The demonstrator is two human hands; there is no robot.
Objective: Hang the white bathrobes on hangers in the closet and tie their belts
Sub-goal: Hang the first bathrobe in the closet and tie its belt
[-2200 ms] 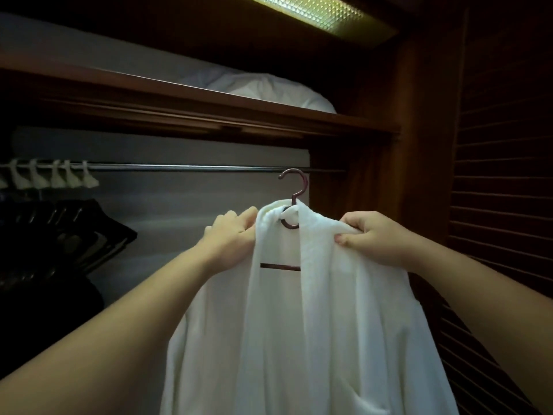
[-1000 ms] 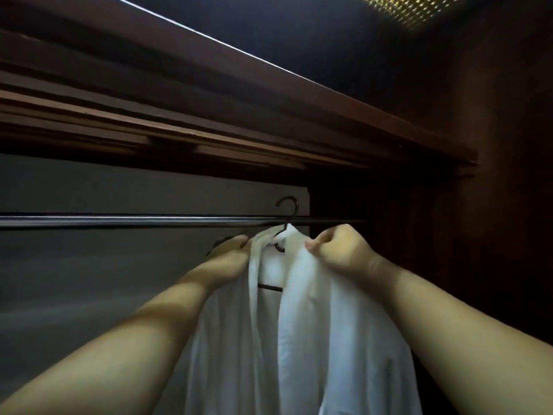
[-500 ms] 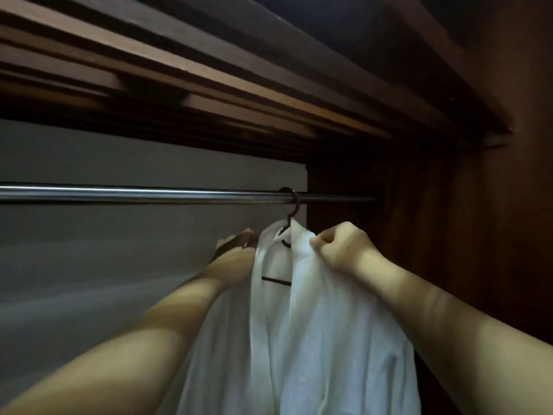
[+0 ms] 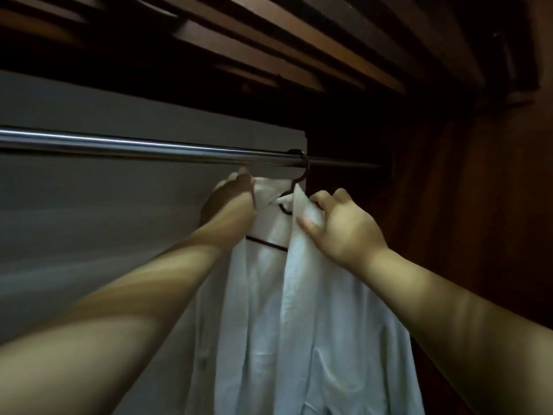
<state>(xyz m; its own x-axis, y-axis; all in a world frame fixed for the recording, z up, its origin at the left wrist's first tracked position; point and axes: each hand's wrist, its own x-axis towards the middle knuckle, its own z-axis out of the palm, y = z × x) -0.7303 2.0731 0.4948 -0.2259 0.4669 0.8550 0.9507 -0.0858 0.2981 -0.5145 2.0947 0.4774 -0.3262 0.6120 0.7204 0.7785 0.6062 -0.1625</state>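
Note:
A white bathrobe (image 4: 302,310) hangs on a dark hanger (image 4: 302,178) whose hook sits over the metal closet rod (image 4: 149,148) near its right end. My left hand (image 4: 230,199) grips the robe's left shoulder close to the collar. My right hand (image 4: 344,226) pinches the right collar edge just below the hook. The hanger's lower bar shows between the open front edges. No belt can be made out in the dim light.
A dark wooden shelf underside (image 4: 299,40) runs just above the rod. The closet's wooden side wall (image 4: 463,205) stands close on the right. A grey back panel (image 4: 104,220) lies behind the rod to the left.
The hanger went up from in front of the closet and its hook now sits over the rod. Both hands stayed on the robe's shoulders throughout.

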